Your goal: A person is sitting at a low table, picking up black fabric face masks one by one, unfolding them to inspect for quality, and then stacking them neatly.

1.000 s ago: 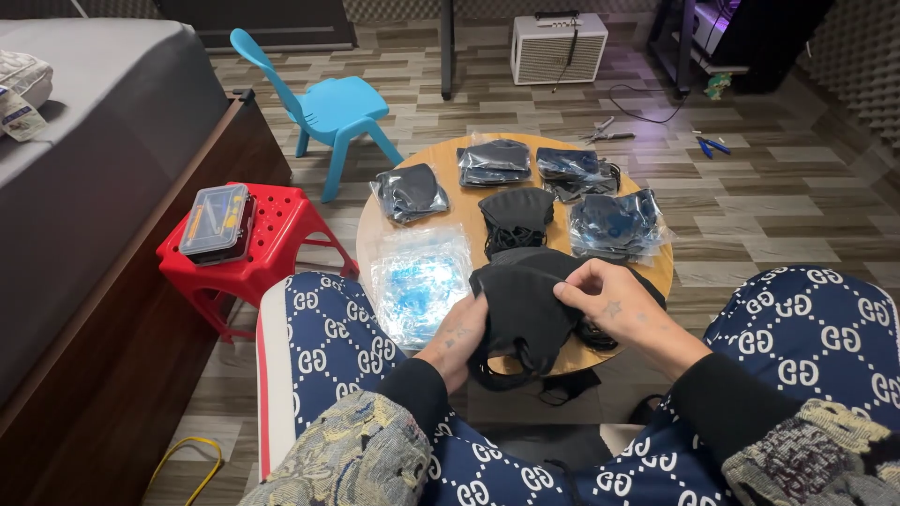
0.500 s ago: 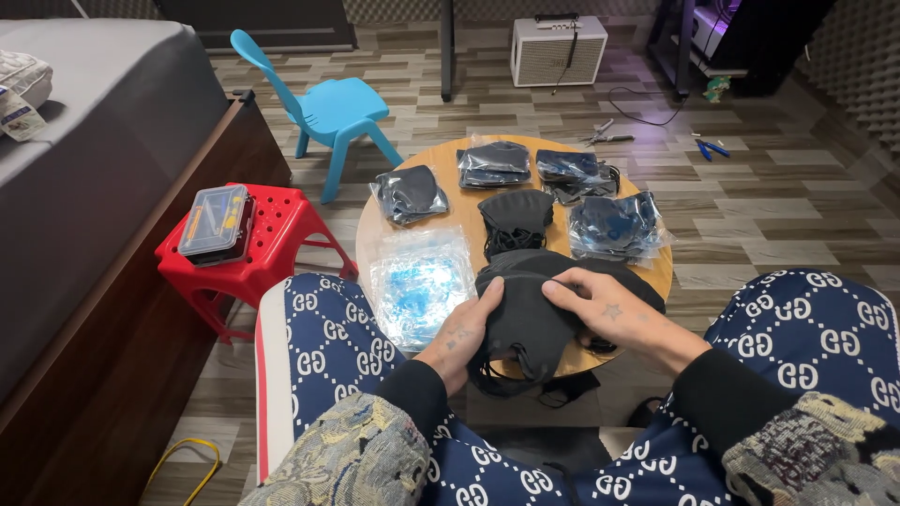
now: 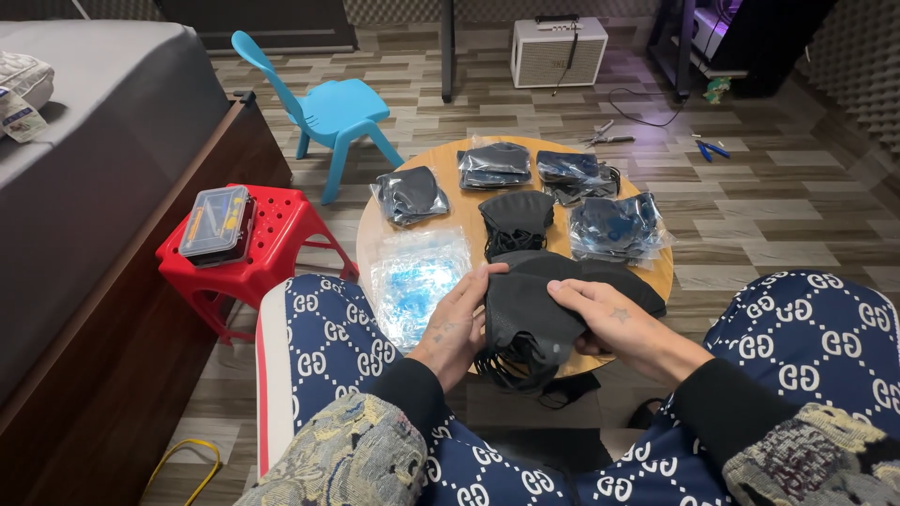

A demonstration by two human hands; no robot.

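Note:
My left hand [image 3: 457,319] and my right hand [image 3: 609,319] both hold a stack of black face masks [image 3: 525,319] over the near edge of a small round wooden table [image 3: 459,208]. The left hand grips the stack's left side, and the right hand's fingers lie across its top. Ear loops dangle below the stack. Just beyond it lies a single black mask [image 3: 515,218]. A pile of clear plastic bags [image 3: 417,275] sits on the table to the left of my hands.
Several sealed bags of black masks [image 3: 494,165] lie along the table's far side. A red plastic stool [image 3: 246,251] with a small case [image 3: 216,221] stands at left beside a bed. A blue child's chair [image 3: 328,111] and a white speaker box [image 3: 559,51] stand farther off.
The mask stack has shifted slightly in my hands; the right hand has slid across its top toward the left.

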